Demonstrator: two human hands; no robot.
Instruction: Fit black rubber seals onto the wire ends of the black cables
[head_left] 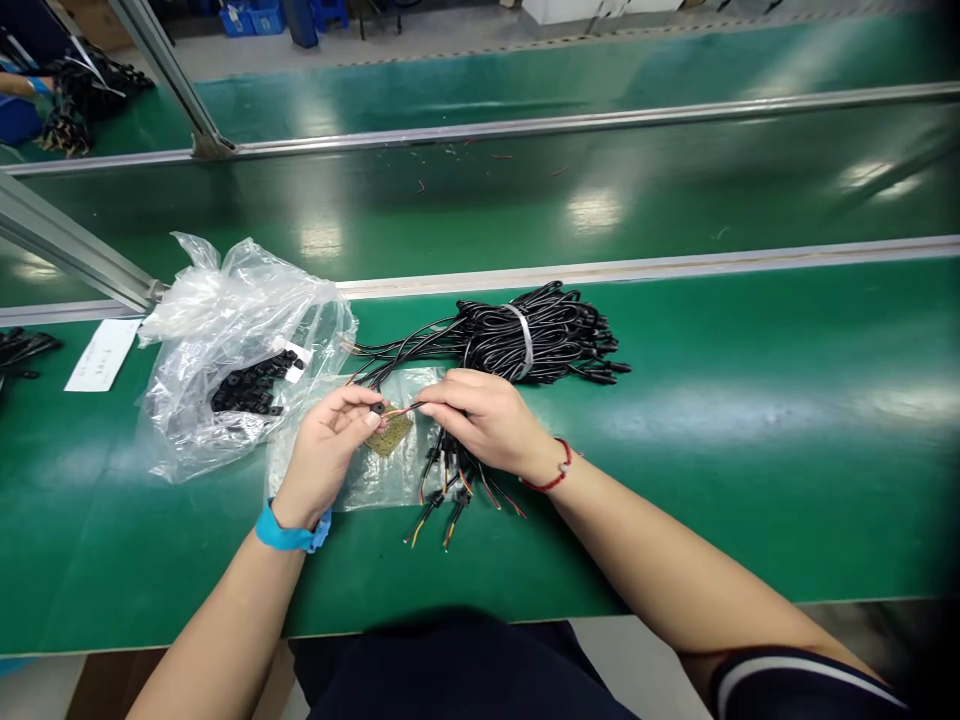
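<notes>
1. At the far left of the near part of the green desk (712,500) lies a white paper slip (103,355).
2. Next to it, a clear plastic bag (217,300) holds a heap of small black parts (247,388).
3. The left hand (324,447), with a blue band (289,530) at its wrist, has its thumb and fingers pinched together on one black piece (377,408).
4. Just below these fingertips shows a speckled, yellowish square (390,435), over a flat clear sheet (375,492).
5. Thin coloured wires (397,411) span the gap between the two hands, reaching the black piece; whether they pass through it, I cannot tell.
6. Stripped cable ends (454,485) hang below the right hand.
7. The right hand (486,415), wearing a red bracelet (551,472), closes its thumb and fingers on a black cable end (417,405); the wires emerge left of its fingertips.
8. Just beyond it lies a black cable bundle (559,335), bound by a pale tie (523,335).
</notes>
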